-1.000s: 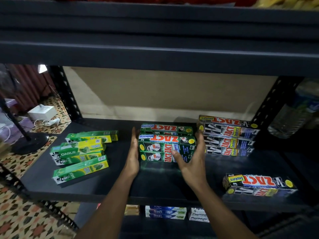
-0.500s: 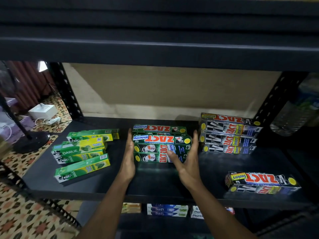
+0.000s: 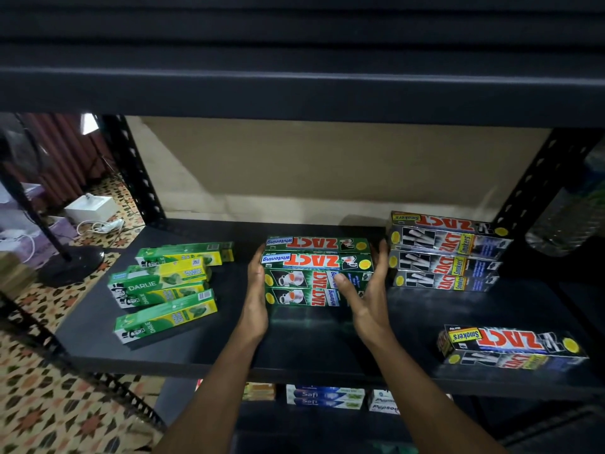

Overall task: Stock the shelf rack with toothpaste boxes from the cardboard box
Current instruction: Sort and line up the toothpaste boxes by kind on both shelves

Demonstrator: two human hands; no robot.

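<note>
Green stack [image 3: 317, 276] sits between left hand [image 3: 257, 306] and right hand [image 3: 366, 303], fingers straight, pressing its ends. Uneven push could topple it.

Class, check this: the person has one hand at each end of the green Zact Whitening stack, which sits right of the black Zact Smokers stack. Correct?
No. The head view shows the green Zact Whitening stack left of the black Zact Smokers stack, not right. The left hand and right hand are at its ends, as stated.
</note>
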